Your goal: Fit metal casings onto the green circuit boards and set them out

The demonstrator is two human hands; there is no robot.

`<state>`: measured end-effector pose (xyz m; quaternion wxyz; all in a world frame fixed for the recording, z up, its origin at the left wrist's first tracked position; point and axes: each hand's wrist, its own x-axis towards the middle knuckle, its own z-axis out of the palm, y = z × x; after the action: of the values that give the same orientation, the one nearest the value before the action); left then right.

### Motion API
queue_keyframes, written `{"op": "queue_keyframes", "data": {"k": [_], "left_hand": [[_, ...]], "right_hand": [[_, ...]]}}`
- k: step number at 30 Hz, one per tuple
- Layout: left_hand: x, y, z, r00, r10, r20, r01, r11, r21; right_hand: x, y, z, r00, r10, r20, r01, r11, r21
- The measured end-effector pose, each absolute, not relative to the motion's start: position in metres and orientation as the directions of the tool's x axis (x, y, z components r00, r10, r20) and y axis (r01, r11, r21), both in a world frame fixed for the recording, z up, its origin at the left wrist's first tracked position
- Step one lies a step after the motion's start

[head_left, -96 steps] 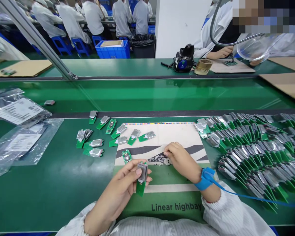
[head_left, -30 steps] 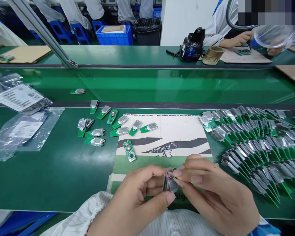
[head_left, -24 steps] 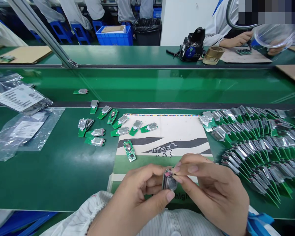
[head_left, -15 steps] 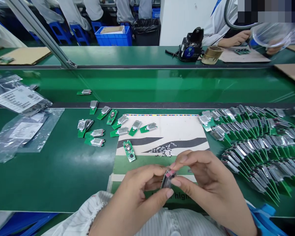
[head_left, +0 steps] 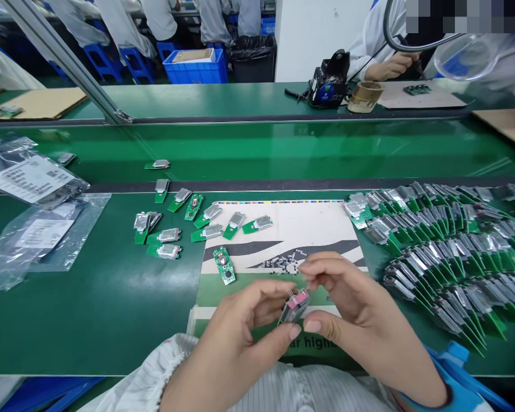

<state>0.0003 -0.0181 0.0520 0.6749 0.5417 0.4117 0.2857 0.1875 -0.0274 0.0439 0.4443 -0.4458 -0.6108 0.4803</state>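
The left hand (head_left: pixel 244 317) clamped one side of a small metal-cased module (head_left: pixel 294 307) and the right hand (head_left: pixel 352 303) pinched the other, apparently steadying it between them above the printed mat (head_left: pixel 309 226); its pink patch was too small to identify.

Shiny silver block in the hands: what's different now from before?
The right hand moved off the striped cream mat and joined the left hand. Both now pinch the shiny silver block. A small green board on the green conveyor belt slid right. The silver-topped green boards on the green bench stayed put.
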Motion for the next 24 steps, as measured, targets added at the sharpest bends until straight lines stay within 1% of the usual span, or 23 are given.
{"op": "queue_keyframes", "data": {"k": [2, 3, 4, 5, 6, 7, 8, 9, 10, 12, 14, 16, 19, 21, 24], "left_hand": [[0.002, -0.014, 0.049, 0.500, 0.830, -0.247, 0.001, 0.284, 0.959], [0.003, -0.009, 0.048, 0.513, 0.826, -0.232, 0.007, 0.266, 0.964], [0.004, -0.001, 0.047, 0.524, 0.826, -0.205, 0.063, 0.202, 0.977], [0.004, 0.010, 0.046, 0.528, 0.831, -0.174, 0.192, 0.082, 0.978], [0.004, 0.022, 0.045, 0.523, 0.841, -0.138, 0.362, -0.073, 0.929], [0.004, 0.037, 0.044, 0.517, 0.850, -0.099, 0.531, -0.228, 0.816], [0.005, 0.052, 0.042, 0.513, 0.856, -0.069, 0.683, -0.358, 0.637], [0.005, 0.067, 0.038, 0.502, 0.863, -0.056, 0.746, -0.400, 0.532], [0.006, 0.082, 0.034, 0.499, 0.865, -0.053, 0.778, -0.421, 0.466], [0.009, 0.104, 0.023, 0.494, 0.867, -0.063, 0.806, -0.429, 0.408], [0.012, 0.117, 0.010, 0.493, 0.867, -0.074, 0.825, -0.438, 0.358], [0.014, 0.123, 0.000, 0.490, 0.869, -0.077, 0.835, -0.442, 0.327], [0.013, 0.123, -0.004, 0.495, 0.866, -0.072, 0.830, -0.448, 0.332], [0.010, 0.122, 0.000, 0.500, 0.864, -0.064, 0.819, -0.447, 0.361], [0.005, 0.117, 0.016, 0.495, 0.868, -0.047, 0.794, -0.430, 0.430]], "right_hand": [[0.190, -0.024, 0.040, -0.257, 0.965, 0.061, 0.155, 0.104, -0.983], [0.192, -0.021, 0.039, -0.270, 0.962, 0.047, 0.162, 0.094, -0.982], [0.194, -0.016, 0.038, -0.266, 0.963, 0.047, 0.176, 0.096, -0.980], [0.197, -0.008, 0.038, -0.237, 0.970, 0.044, 0.242, 0.103, -0.965], [0.201, 0.001, 0.037, -0.181, 0.983, 0.037, 0.355, 0.100, -0.930], [0.206, 0.013, 0.037, -0.110, 0.993, 0.031, 0.486, 0.081, -0.870], [0.211, 0.027, 0.036, 0.007, 1.000, 0.008, 0.687, 0.002, -0.726], [0.217, 0.042, 0.033, 0.108, 0.994, 0.016, 0.775, -0.075, -0.627], [0.222, 0.057, 0.029, 0.162, 0.987, 0.015, 0.814, -0.125, -0.568], [0.231, 0.084, 0.016, 0.231, 0.973, -0.003, 0.867, -0.207, -0.454], [0.237, 0.101, 0.002, 0.256, 0.966, -0.031, 0.897, -0.249, -0.364], [0.238, 0.106, -0.009, 0.252, 0.967, -0.041, 0.918, -0.253, -0.304], [0.237, 0.096, -0.011, 0.213, 0.977, 0.008, 0.944, -0.204, -0.261], [0.233, 0.082, -0.007, 0.142, 0.989, 0.047, 0.959, -0.125, -0.255], [0.224, 0.058, -0.005, -0.061, 0.998, 0.030, 0.956, 0.067, -0.285]]}}
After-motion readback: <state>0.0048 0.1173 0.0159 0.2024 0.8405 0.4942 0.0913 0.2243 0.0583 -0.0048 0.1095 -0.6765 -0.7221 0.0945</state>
